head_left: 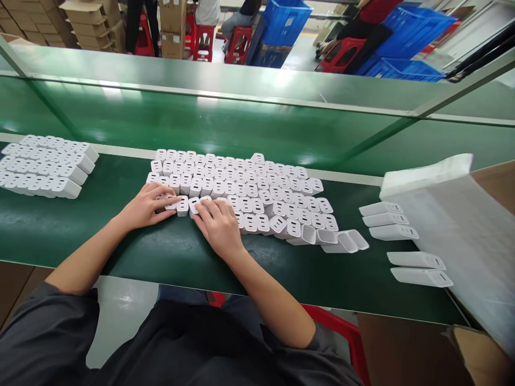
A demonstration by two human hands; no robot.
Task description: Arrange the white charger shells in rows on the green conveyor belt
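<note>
White plastic charger housings (241,188), mostly with two dark slots in the top, stand upright in several tight rows on the green bench. My left hand (149,206) is at the near left corner of the block, thumb and fingers closed around housings in the front row. Just right of its fingertips stands a housing (182,206) in plain view. My right hand (219,228) bends over the same row, its fingers gripping a slightly tilted housing (194,205); its palm hides some neighbours. At the block's near right, several hollow housings (341,242) lie on their sides, open ends showing.
Another block of housings (44,166) stands at the far left. Several loose housings (392,231) lie at right beside a carton lined with white foam sheet (454,214). A green panel (209,123) borders the bench's back. Beyond are blue crates (285,24), red stools and seated people.
</note>
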